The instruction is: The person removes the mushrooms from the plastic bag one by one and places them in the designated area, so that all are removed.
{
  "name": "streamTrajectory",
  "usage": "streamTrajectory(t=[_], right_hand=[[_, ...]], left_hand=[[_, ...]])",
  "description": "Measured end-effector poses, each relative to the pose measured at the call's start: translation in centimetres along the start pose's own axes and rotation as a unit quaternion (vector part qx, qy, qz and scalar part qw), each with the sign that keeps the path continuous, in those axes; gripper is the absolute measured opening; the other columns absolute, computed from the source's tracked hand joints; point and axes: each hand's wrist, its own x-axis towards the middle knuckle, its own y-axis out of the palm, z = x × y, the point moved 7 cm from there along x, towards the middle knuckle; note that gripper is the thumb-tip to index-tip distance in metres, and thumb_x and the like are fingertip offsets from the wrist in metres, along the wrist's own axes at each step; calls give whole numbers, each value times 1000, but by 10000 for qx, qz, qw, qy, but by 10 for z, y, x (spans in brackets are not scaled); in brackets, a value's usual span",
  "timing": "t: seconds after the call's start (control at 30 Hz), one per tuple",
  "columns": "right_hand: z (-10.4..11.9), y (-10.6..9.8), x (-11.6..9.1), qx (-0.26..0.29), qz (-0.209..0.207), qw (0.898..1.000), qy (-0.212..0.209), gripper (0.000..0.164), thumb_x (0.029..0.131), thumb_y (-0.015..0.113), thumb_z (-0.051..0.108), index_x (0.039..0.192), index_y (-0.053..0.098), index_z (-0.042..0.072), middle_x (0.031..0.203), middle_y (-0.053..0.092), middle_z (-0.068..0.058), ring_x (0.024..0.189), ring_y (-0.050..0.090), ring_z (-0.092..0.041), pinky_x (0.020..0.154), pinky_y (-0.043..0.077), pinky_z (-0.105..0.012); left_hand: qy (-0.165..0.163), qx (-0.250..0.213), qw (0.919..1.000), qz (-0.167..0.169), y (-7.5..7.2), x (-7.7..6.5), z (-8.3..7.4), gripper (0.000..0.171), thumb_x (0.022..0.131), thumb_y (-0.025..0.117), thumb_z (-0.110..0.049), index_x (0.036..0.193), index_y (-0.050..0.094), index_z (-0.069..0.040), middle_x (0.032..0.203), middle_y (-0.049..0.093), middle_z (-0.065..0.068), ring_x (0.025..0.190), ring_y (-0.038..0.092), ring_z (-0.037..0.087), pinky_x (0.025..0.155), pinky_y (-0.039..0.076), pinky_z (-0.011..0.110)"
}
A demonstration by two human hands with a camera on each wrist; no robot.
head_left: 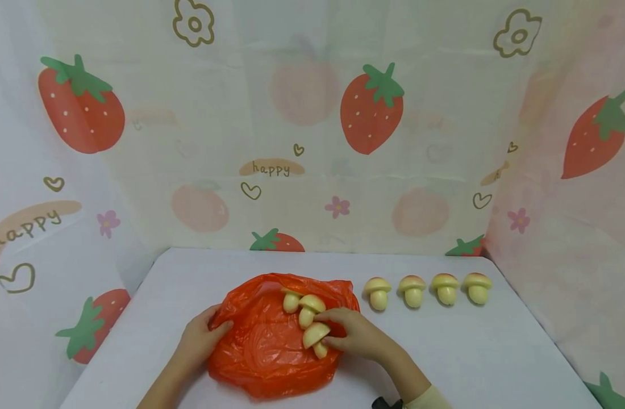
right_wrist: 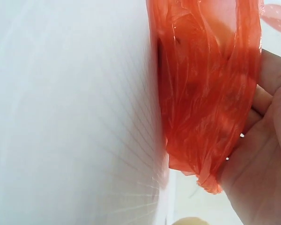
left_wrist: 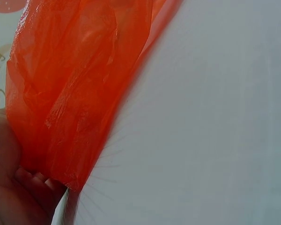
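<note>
A red plastic bag lies with its mouth spread open on the white table. My left hand grips the bag's left rim, thumb over the inside and fingers outside. Three pale yellow toy mushrooms lie in the bag's right half: one partly covered at the back, another in the middle and a tilted one in front. Reaching over the right rim, my right hand holds the front mushroom between thumb and fingers. Both wrist views show the bag from outside, its wall hiding the mushrooms.
Several more toy mushrooms stand in a row on the table, right of the bag. Curtains with strawberry prints enclose the table's back and sides. A small black object shows by the right sleeve.
</note>
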Motion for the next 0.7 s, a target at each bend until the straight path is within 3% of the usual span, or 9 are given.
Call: streamTrajectory(t=[0.37, 0.7], right_hand=[[-4, 5, 1, 315, -153, 9992, 216, 44, 93, 74, 42, 134, 67, 26, 132, 66, 13, 126, 58, -14, 111, 47, -52], [-4, 2, 3, 425, -376, 9981, 251, 42, 92, 76, 40, 131, 68, 28, 130, 67, 11, 124, 59, -16, 109, 48, -49]], left_hand=[[-106, -167, 9998, 19, 2, -1, 3, 57, 100, 66, -28, 149, 49, -6, 145, 59, 16, 128, 60, 32, 105, 52, 51], [-58, -140, 9999, 7, 0, 0, -1, 57, 100, 65, -25, 149, 48, -3, 147, 57, 19, 135, 54, 37, 111, 46, 56]])
